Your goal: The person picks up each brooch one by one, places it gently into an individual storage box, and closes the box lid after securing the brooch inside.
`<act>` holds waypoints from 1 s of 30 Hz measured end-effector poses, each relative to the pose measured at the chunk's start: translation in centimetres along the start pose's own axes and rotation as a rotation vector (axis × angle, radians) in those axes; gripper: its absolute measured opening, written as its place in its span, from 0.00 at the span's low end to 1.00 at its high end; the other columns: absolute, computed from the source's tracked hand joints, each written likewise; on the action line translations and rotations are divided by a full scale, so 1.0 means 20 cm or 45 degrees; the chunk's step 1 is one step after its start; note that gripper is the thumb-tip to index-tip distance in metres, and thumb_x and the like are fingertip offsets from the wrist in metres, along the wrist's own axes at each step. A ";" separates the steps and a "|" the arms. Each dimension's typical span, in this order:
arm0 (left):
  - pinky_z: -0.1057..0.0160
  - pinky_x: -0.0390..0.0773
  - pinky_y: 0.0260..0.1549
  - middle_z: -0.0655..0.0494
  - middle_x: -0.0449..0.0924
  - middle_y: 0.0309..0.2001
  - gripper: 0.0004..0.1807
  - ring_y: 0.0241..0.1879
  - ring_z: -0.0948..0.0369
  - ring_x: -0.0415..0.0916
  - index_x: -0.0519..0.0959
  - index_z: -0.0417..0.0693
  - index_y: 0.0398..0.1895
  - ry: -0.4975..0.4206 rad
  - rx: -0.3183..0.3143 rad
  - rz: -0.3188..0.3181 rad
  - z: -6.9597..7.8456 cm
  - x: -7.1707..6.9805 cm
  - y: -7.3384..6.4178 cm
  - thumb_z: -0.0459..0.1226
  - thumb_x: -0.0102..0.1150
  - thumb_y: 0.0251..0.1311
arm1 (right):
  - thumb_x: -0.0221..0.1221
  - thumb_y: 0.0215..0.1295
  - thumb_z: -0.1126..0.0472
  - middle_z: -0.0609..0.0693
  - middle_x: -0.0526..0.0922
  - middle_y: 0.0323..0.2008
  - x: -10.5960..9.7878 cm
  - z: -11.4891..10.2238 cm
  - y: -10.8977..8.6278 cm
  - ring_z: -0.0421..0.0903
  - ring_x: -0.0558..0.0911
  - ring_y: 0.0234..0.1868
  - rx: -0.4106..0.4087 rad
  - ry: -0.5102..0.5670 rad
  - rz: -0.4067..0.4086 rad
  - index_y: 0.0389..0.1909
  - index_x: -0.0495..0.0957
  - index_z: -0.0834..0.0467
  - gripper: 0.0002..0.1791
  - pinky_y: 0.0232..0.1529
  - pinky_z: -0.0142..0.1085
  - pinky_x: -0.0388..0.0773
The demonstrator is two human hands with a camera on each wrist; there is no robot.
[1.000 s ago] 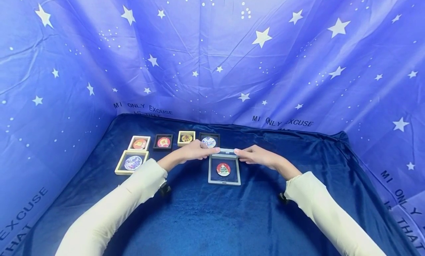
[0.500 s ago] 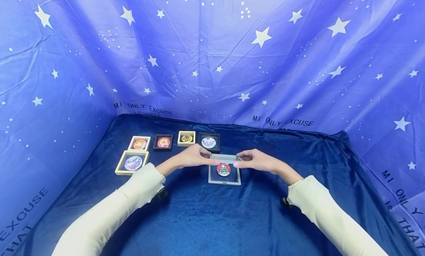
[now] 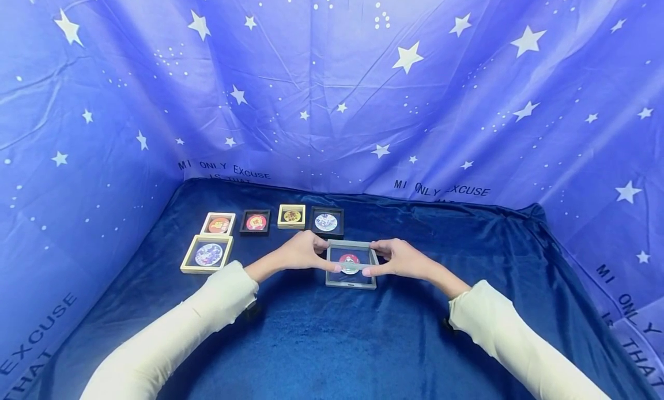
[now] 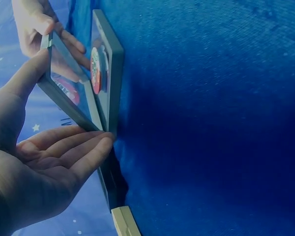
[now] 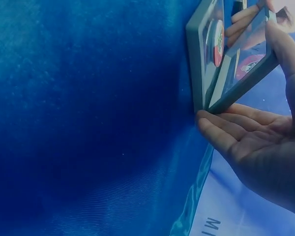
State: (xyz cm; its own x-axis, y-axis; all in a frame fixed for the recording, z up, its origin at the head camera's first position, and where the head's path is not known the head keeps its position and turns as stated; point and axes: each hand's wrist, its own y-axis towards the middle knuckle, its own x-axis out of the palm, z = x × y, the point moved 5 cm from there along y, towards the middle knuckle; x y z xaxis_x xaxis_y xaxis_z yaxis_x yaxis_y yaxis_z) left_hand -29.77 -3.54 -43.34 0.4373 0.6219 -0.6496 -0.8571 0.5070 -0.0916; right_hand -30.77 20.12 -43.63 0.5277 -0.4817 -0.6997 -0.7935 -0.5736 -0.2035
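A grey hinged display case with clear film panes lies on the blue cloth, its lid tilted partway over the base. Inside sits a round red badge with a green and white picture. My left hand grips the lid's left side, thumb at the free edge and fingertips by the hinge. On the other side, my right hand holds the lid the same way, thumb on its free corner. In the right wrist view the lid and base form a narrow V, meeting at the hinge.
Behind my left hand stand a black case and a small cream case. Farther left are another black case, a cream case and a larger cream case, each with a round badge. A starry curtain hangs behind.
The lid has swung from standing up at the back down toward me over the base, with both thumbs moving along with it. The base and the other cases have stayed put.
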 end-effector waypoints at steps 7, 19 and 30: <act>0.57 0.81 0.55 0.46 0.84 0.58 0.39 0.53 0.59 0.83 0.81 0.38 0.60 0.028 -0.029 0.037 -0.01 0.03 -0.01 0.51 0.79 0.48 | 0.74 0.55 0.42 0.69 0.72 0.68 0.03 0.01 0.01 0.63 0.75 0.69 -0.028 -0.061 0.060 0.69 0.67 0.73 0.52 0.65 0.56 0.73; 0.68 0.69 0.35 0.55 0.89 0.39 0.37 0.29 0.67 0.70 0.84 0.39 0.56 0.083 0.019 0.062 -0.02 0.05 -0.01 0.50 0.83 0.43 | 0.76 0.50 0.41 0.69 0.72 0.68 0.06 -0.01 0.00 0.63 0.75 0.68 -0.045 -0.133 0.128 0.69 0.68 0.72 0.54 0.65 0.56 0.73; 0.58 0.80 0.53 0.45 0.85 0.56 0.41 0.48 0.63 0.81 0.81 0.37 0.59 0.126 0.013 0.062 -0.01 0.06 -0.01 0.48 0.84 0.41 | 0.78 0.48 0.41 0.69 0.70 0.69 0.08 -0.01 -0.01 0.60 0.73 0.70 -0.059 -0.155 0.166 0.70 0.66 0.73 0.56 0.67 0.54 0.72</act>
State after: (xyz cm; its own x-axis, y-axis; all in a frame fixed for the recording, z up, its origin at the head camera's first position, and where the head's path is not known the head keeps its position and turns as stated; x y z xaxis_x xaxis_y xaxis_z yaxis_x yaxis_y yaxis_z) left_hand -29.06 -3.10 -44.35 0.3654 0.5841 -0.7248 -0.8738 0.4836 -0.0507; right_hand -29.65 19.34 -44.55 0.3783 -0.4720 -0.7963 -0.8364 -0.5429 -0.0755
